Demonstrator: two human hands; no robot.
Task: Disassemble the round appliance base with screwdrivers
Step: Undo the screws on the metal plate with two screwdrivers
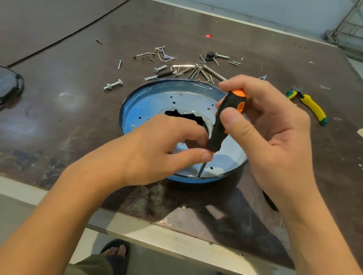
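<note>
right-hand grip (270, 132) holds screwdriver (216, 138) | left-hand grip (157, 150) pinches its collar | tip at base (147, 104) near rim

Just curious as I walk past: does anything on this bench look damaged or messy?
Yes. The round base has a ragged-edged hole in its middle, and loose screws and bolts lie scattered on the table behind it.

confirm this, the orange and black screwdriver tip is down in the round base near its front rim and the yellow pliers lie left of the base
No: in the head view the yellow pliers lie right of the round base, not left. The orange and black screwdriver does have its tip down near the front rim.
</note>
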